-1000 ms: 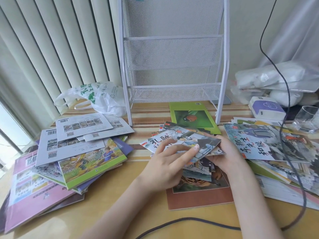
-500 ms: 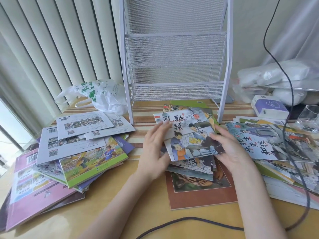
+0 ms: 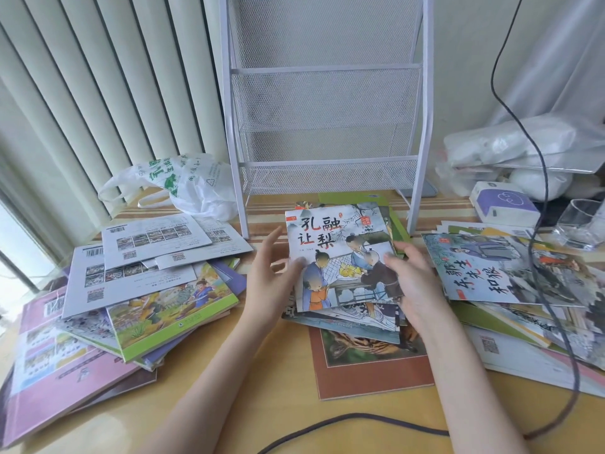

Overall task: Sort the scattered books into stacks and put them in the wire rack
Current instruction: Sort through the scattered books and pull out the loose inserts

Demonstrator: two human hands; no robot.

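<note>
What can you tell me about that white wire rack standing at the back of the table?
The wire rack is a white metal frame with fine mesh pockets stacked in tiers; three show, and its top is cut off. It stands upright on the striped table, legs down, before the wall. Its visible pockets hold no books. A green book lies between its feet, and a white plastic bag sits against its left leg.
</note>
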